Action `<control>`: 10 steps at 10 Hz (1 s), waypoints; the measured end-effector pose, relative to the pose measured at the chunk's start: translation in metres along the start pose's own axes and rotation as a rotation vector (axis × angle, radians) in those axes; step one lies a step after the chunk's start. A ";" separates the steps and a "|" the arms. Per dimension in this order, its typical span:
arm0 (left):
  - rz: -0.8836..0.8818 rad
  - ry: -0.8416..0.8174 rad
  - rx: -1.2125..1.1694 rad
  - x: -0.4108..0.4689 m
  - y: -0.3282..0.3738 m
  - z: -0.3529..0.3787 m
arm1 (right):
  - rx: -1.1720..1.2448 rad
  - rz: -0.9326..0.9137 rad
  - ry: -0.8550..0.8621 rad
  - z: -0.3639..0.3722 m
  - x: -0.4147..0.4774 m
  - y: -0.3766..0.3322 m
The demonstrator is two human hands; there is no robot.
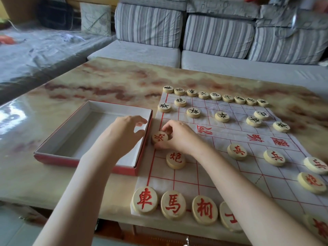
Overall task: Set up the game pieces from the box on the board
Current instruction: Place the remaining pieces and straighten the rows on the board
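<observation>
Frame centre: our right hand pinches the red soldier piece; left hand loose, empty, above the box. We should seat it squarely on the board's edge crossing.

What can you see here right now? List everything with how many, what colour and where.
Black-lettered pieces: sixteen, pale wood, board's far side.
Red-lettered pieces: eleven visible, pale wood, board's near side.
Board: one, white with red lines, on table.
Box: one, red outside, white inside, left of board.
Table: one, marbled beige.
Sofa: one, grey striped cushions, behind table.
Left hand: over box, holding nothing.
Right hand: pinching red soldier piece at board's left edge.
</observation>
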State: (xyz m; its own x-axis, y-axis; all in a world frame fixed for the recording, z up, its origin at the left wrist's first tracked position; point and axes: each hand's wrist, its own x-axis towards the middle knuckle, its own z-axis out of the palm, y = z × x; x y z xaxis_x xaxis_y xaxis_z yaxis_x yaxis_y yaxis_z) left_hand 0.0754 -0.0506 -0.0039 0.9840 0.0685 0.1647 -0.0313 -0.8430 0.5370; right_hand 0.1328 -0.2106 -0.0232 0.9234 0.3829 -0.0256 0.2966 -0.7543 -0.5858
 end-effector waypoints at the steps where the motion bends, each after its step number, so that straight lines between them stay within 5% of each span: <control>1: -0.002 -0.003 0.005 0.001 0.000 0.001 | 0.044 -0.024 -0.054 0.000 0.000 0.003; 10: 0.011 0.065 -0.022 0.012 0.001 0.006 | 0.130 -0.128 -0.084 -0.019 0.002 0.025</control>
State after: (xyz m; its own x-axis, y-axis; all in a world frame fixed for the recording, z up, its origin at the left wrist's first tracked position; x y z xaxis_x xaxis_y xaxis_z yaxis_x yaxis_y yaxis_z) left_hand 0.0878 -0.0539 -0.0069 0.9700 0.0941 0.2240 -0.0470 -0.8318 0.5531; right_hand 0.1465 -0.2387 -0.0224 0.8551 0.5185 -0.0085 0.3713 -0.6236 -0.6879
